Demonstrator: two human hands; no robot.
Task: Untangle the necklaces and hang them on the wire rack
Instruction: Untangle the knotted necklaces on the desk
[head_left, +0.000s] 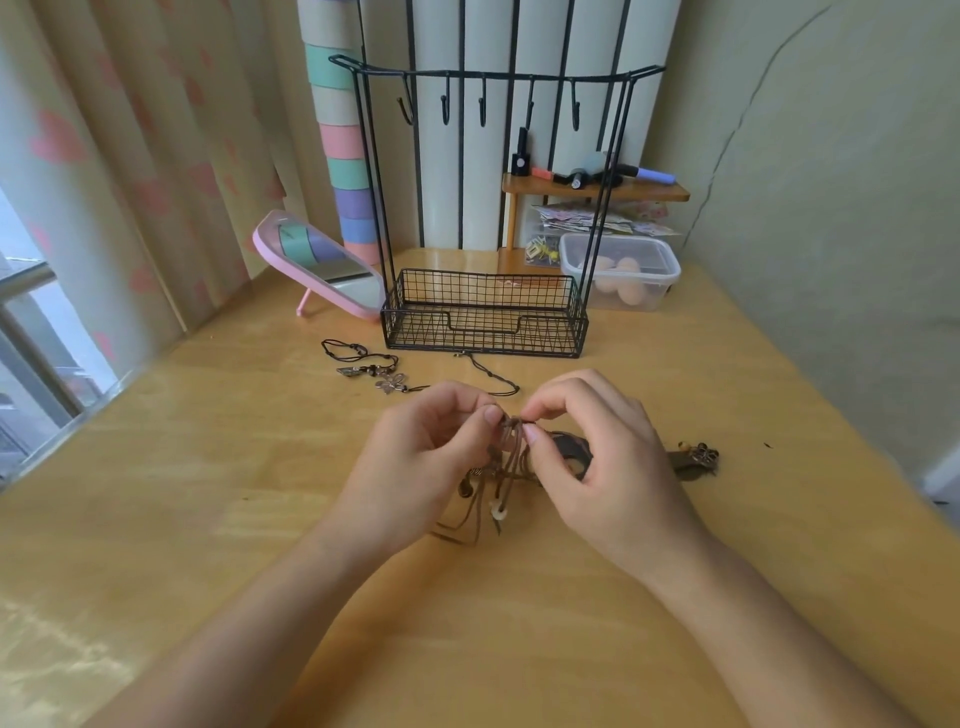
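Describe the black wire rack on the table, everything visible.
The wire rack is thin black metal wire: a rectangular mesh basket at the base with a dipped front edge, slim uprights at each side, and a top bar carrying five hooks, all bare. It stands upright on the wooden table, with a pink mirror at its left and a plastic box behind its right side. A black cord necklace lies just before it.

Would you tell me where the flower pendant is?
In the head view, the flower pendant lies on the table, front-left of the wire rack, beyond the left hand.
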